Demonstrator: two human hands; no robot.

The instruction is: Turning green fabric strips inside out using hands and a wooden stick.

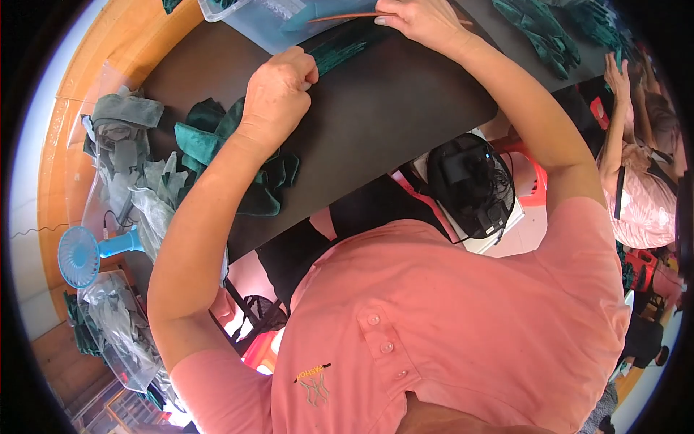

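My left hand (278, 90) is closed in a fist at the near end of a dark green velvet strip (340, 54). That strip stretches over the dark tabletop (405, 108) toward the far edge. Further right, my right hand (426, 22) pinches a thin reddish-brown stick (347, 16) just past the strip's far end. Whether those fingers also hold the cloth is hidden. Loose green velvet pieces (206, 134) lie beside my left forearm.
A clear plastic bin (249, 25) stands at the far edge. Grey cloth pieces (126, 116) and a small blue fan (79, 257) are at the left. More green velvet (538, 32) lies far right, near another person's hand (618, 79). A black mesh bag (470, 184) sits below the table edge.
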